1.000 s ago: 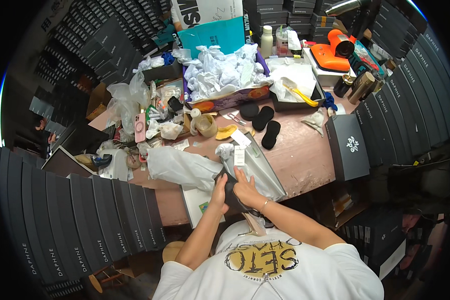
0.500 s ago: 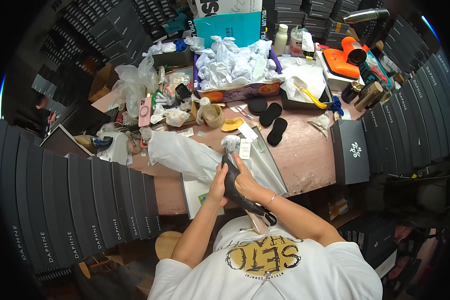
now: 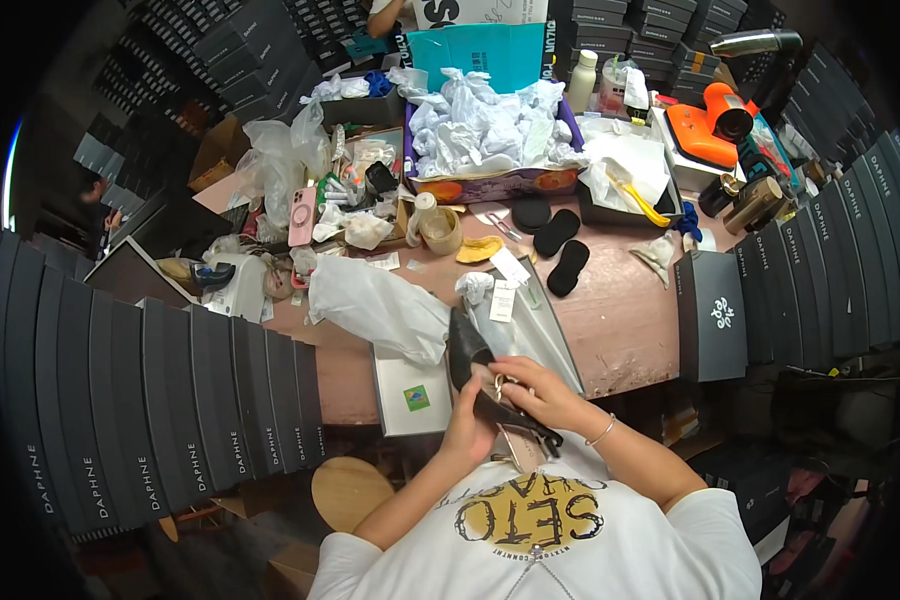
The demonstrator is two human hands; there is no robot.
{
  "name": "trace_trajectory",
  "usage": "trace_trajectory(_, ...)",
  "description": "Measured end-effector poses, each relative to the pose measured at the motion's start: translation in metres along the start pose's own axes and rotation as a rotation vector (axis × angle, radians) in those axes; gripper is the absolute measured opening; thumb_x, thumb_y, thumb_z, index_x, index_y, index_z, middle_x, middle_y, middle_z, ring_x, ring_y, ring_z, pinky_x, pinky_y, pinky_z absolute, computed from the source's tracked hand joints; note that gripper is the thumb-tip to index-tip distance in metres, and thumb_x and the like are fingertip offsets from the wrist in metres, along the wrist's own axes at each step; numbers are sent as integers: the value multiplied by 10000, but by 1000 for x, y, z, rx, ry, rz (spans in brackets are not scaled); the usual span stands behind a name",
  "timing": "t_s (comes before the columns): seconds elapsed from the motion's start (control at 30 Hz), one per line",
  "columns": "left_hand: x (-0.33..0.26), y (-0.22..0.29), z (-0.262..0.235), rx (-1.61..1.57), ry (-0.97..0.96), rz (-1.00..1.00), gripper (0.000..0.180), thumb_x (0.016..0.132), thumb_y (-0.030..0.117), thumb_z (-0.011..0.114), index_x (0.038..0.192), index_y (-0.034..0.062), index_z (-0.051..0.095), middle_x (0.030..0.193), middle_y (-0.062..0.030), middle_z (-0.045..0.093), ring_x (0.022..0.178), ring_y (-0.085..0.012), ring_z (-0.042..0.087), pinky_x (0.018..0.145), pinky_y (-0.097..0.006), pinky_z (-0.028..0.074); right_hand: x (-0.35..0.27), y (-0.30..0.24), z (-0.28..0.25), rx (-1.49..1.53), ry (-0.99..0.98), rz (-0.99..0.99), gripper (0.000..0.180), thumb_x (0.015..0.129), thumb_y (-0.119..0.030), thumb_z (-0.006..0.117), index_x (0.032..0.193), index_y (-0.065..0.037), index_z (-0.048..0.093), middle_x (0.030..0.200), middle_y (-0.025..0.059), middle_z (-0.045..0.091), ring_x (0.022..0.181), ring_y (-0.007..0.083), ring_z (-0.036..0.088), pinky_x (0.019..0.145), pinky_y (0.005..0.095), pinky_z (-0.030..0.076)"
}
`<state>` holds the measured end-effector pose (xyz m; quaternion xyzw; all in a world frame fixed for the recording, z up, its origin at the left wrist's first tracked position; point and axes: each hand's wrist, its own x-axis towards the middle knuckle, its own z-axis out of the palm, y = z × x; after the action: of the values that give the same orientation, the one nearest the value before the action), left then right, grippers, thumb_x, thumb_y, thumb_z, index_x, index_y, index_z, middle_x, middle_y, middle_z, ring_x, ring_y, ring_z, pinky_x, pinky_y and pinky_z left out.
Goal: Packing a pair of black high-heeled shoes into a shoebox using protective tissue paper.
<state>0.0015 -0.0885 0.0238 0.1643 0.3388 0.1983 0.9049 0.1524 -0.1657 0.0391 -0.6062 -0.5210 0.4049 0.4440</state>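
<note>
A black pointed-toe shoe (image 3: pixel 467 345) is held over the near table edge, its toe pointing away from me. My left hand (image 3: pixel 468 428) is wrapped around its side. My right hand (image 3: pixel 545 393) pinches near the shoe's opening, beside a gold-coloured ring-like piece (image 3: pixel 500 384); part of the shoe is hidden by these fingers. Beyond the shoe lies an open shoe box (image 3: pixel 394 418) with a small green sticker (image 3: pixel 416 398). White tissue paper (image 3: pixel 375 305) drapes over its left part. A white tag (image 3: pixel 502 302) rests beside crumpled paper on its far side.
A purple carton (image 3: pixel 510 184) full of crumpled paper stands at the back. Black pads (image 3: pixel 568 267) lie right of centre, with a black tray (image 3: pixel 625 212) behind. Stacked dark shoe boxes (image 3: pixel 170 400) flank me on the left, and others (image 3: pixel 820 270) on the right.
My right hand has moved from the shoe's front part back toward its opening, its fingers now bent. My left hand has slid lower along the shoe, and the toe is more exposed.
</note>
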Motion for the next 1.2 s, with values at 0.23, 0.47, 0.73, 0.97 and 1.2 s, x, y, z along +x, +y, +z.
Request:
trace_trajectory(0.23, 12, 45, -34, -187, -35, 16, 473, 887, 391, 495, 1138, -4, 561, 1039, -155, 634, 1002, -297, 635, 817, -400, 543, 139, 71, -26, -876, 470, -193, 529, 782, -240, 702, 1234, -25, 533, 1233, 244, 546, 1158, 350, 531, 958, 406, 428)
trace_trajectory(0.47, -20, 31, -57, -149, 14, -75, 456, 877, 295, 487, 1163, -54, 554, 1060, -214, 632, 1004, -353, 631, 864, -427, 533, 148, 86, -7, -271, 211, 41, 391, 764, -167, 682, 1102, -11, 560, 1095, 185, 634, 971, 312, 639, 819, 370, 500)
trace_trajectory(0.73, -6, 27, -38, -1, 102, 101, 447, 840, 64, 549, 1272, 68, 435, 1088, -81, 572, 970, -188, 599, 860, -350, 520, 79, -39, 7, -385, -234, -20, 382, 752, -120, 685, 1079, -44, 503, 902, 168, 612, 802, 328, 650, 664, 395, 512)
trace_trajectory(0.97, 15, 17, -23, 24, 135, 24, 308, 821, 119, 537, 1127, 81, 525, 1017, -52, 573, 945, -184, 576, 845, -355, 489, 67, -16, 32, -643, 32, -60, 468, 712, -78, 689, 1139, -96, 497, 971, 146, 563, 770, 363, 626, 635, 421, 518)
trace_trajectory(1.2, 19, -1, -13, 2, 108, -138, 311, 828, 211, 545, 1103, 64, 542, 1022, -87, 602, 969, -216, 586, 908, -378, 467, 43, -18, 5, -777, 51, -168, 227, 770, -132, 617, 988, -85, 572, 833, 88, 554, 746, 285, 632, 609, 401, 508)
